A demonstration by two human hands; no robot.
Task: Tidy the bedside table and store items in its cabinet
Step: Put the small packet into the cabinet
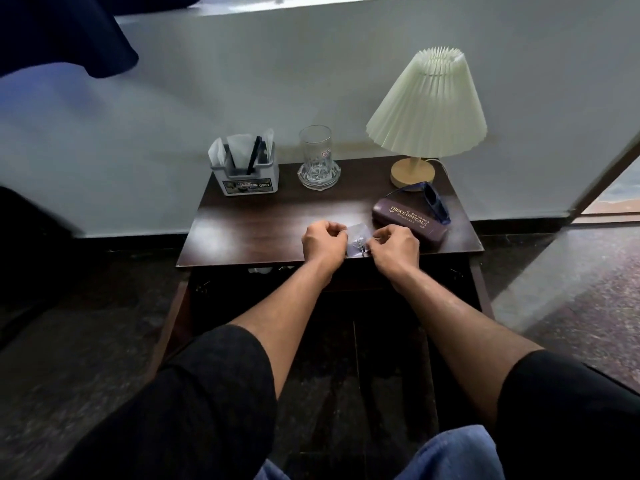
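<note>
A dark wooden bedside table (pixel 263 230) stands against the wall. Near its front edge both hands pinch a small clear plastic pouch (pixel 357 239) with small metal pieces inside. My left hand (pixel 323 242) grips the pouch's left edge and my right hand (pixel 394 247) its right edge. A brown spectacle case (pixel 408 221) marked "Prince Opticals" lies just right of my hands, with dark blue sunglasses (pixel 437 202) resting on its far end. The cabinet below (pixel 346 292) looks open and dark; its contents are hard to make out.
At the back stand a grey holder (pixel 246 171) with tissues and a pen, a drinking glass (pixel 317 155) in a glass ashtray, and a pleated lamp (pixel 427 109) on a wooden base. Dark floor surrounds the table; a doorway is at the right.
</note>
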